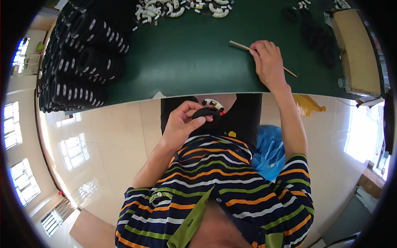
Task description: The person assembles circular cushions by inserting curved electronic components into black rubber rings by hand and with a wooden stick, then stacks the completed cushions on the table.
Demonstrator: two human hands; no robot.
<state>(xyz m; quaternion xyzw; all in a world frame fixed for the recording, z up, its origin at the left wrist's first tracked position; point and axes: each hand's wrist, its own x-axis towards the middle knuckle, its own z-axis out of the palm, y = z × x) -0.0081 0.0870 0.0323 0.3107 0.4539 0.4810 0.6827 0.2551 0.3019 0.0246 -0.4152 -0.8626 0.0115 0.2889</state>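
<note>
My left hand (182, 120) is closed, pinching a black soft-looking curved piece (208, 112) over my lap, just off the near edge of the table. At its far side a white curved part (212, 103) with a bit of red shows; I cannot tell how the two are joined. On the green tabletop, right of the middle, my right hand (269, 62) is closed round a thin wooden stick (290, 72). The stick lies slantwise, with one end out past the fingertips and the other beyond the wrist side of the hand.
Stacked black rings with white labels (78, 66) fill the left of the green table (178, 62). White curved parts with wires (178, 11) lie along the far side. At the right are dark soft pieces (316, 37) and a cardboard box (355, 45). A blue plastic bag (268, 151) is below.
</note>
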